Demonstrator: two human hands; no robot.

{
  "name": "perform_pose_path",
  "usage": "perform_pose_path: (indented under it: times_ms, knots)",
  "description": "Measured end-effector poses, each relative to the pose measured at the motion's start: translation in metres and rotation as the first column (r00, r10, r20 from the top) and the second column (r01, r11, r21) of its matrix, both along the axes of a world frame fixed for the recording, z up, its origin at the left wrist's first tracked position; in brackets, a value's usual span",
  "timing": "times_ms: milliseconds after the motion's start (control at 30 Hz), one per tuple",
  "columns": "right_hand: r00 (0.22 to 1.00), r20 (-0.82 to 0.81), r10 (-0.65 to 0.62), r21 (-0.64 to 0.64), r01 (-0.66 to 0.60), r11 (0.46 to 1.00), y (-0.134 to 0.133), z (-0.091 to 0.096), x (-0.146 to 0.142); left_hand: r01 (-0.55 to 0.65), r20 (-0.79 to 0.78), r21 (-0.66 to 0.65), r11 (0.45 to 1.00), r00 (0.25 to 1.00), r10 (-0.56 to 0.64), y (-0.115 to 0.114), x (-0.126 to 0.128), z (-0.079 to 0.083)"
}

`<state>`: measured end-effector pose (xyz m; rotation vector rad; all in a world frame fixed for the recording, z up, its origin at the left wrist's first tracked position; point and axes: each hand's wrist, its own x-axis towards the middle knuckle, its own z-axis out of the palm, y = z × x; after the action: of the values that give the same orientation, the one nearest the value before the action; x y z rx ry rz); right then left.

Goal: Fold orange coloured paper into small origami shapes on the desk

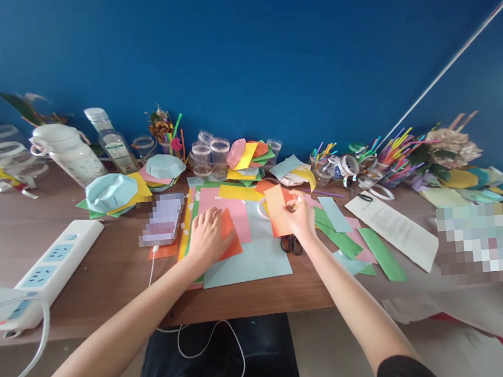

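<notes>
My left hand (207,236) lies flat, fingers spread, on an orange sheet of paper (230,237) that rests on pink and pale blue sheets (253,259). My right hand (300,213) pinches the edge of an orange paper piece (277,211), held upright just above the table. A roll of tape (263,209) sits behind that piece. Black-handled scissors (290,244) lie under my right wrist.
A white power strip (51,267) lies at left, with a cable trailing off the table edge. Folded paper shapes, clear cups (211,157), a white jug (69,148), coloured straws (389,153), tape rolls and green strips (383,253) crowd the back and right. A printed sheet (393,229) lies right.
</notes>
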<state>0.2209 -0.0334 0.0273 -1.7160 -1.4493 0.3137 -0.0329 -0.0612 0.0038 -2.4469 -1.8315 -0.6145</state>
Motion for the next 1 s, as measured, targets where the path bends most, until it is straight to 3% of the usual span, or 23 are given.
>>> perform_pose_path:
  times_ms: [100,167,267,367,433,533,633,767,1000]
  knots:
    - [0.993,-0.012,-0.117,0.175,0.117,0.977,0.004,0.004,0.012,-0.109,-0.009,-0.023,0.994,0.994,0.109,0.000,-0.002,0.010]
    - [0.995,-0.061,-0.076,0.200,0.087,0.976,0.004,0.003,0.007,-0.123,-0.027,-0.084,0.989,0.992,0.121,0.001,-0.003,0.012]
    - [0.973,-0.150,0.175,0.044,-0.170,0.984,0.000,0.000,-0.017,-0.113,-0.017,-0.162,0.980,0.994,0.112,0.004,-0.004,0.010]
    - [0.904,-0.195,0.381,-0.090,-0.403,0.911,-0.004,-0.002,-0.044,-0.069,0.067,-0.206,0.976,0.994,0.084,0.008,-0.007,0.008]
    - [0.858,-0.229,0.459,-0.126,-0.494,0.860,-0.006,-0.003,-0.056,0.001,0.200,-0.261,0.965,0.978,0.053,0.010,-0.010,0.008]
    - [0.813,-0.279,0.510,-0.160,-0.563,0.811,-0.008,-0.006,-0.062,0.132,0.401,-0.321,0.938,0.916,0.008,0.014,-0.015,0.009]
    - [0.774,-0.332,0.539,-0.185,-0.614,0.767,-0.010,-0.010,-0.062,0.185,0.493,-0.300,0.936,0.870,-0.014,0.018,-0.017,0.011]
    - [0.722,-0.406,0.560,-0.188,-0.666,0.722,-0.012,-0.012,-0.062,0.200,0.550,-0.287,0.937,0.835,-0.009,0.019,-0.017,0.012]
    - [0.692,-0.445,0.569,-0.179,-0.691,0.700,-0.012,-0.011,-0.064,0.235,0.565,-0.292,0.927,0.825,-0.031,0.017,-0.016,0.016]
